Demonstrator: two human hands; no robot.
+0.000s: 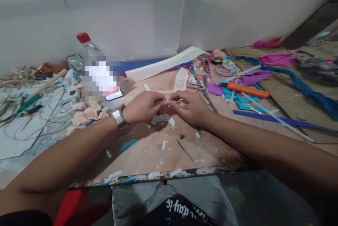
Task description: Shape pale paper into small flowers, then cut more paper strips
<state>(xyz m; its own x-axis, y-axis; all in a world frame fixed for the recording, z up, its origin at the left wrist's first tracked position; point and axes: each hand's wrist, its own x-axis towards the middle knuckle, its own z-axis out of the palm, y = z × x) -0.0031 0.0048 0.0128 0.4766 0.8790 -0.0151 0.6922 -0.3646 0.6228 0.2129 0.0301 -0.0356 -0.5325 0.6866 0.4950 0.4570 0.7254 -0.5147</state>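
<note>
Along the near edge of the table (148,160), white scraps (115,174). Just beyond, left hand (145,107) and right hand (194,108) together, fingertips pinched on a small pale piece (173,101), mostly hidden, above the table. Past a silver watch (118,116), a lit phone (114,95); to the right, an orange cutter (248,90). Farther back, a long white strip (166,64) and a red-capped bottle (93,48).

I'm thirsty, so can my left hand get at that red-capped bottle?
Probably yes, once the left hand leaves the right hand: the phone stands partly before the red-capped bottle, but its cap rises clear above.
</note>
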